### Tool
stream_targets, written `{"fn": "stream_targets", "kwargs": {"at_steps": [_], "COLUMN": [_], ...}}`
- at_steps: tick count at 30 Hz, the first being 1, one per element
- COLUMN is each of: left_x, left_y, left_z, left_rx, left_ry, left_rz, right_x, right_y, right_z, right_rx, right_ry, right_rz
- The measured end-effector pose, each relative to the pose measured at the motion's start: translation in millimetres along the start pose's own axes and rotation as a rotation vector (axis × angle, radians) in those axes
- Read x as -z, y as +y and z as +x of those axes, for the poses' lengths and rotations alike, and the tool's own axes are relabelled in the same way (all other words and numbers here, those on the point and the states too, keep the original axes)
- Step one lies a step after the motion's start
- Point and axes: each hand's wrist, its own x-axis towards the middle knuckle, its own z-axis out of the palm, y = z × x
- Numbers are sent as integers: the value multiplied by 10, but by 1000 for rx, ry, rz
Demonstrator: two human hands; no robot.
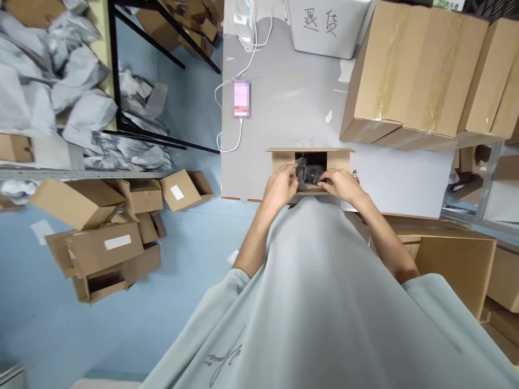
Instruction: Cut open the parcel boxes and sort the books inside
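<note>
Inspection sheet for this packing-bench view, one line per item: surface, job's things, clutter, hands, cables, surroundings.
Surface: grey table, whitish on its right part.
Job's things: small open carton at the near edge, dark item inside; its identity is unclear.
Clutter: taped boxes, marked white bin, lit device, paper scrap.
Hands: left hand and right hand at opposite sides of the carton opening; grip unclear.
Cables: white cable at the device.
Surroundings: cardboard boxes on blue floor; pale packages at left.

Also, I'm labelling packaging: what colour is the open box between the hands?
The open box is light brown, showing best in the head view.
</note>
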Motion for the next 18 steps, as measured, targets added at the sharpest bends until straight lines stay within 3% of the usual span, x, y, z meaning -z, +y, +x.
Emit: {"fn": "stream_targets", "kwargs": {"at_steps": [3, 5, 7, 11, 14, 18], "left_x": [-62, -88, -86, -123, -376, -985], "left_y": [73, 62, 20, -25, 86, 315], "left_z": [193, 277, 327, 452, 683, 1078], "left_rx": [-44, -38, -35, -116, -238, -247], "left_ry": [-214, -339, -404, -396, -447, -636], "left_rz": [91, 169, 218, 276, 418, 572], "right_x": [-6, 0, 7, -10, -97, -277], "right_y": [-168, -232, -244, -103, 69, 224], "right_z": [216, 267, 185, -240, -507, -579], "right_rx": [-13, -69, -79, -14, -4, 29], "right_ry": [-203, -252, -210, -25, 134, 303], "right_rz": [-136, -239, -298, -315, -281, -214]}}
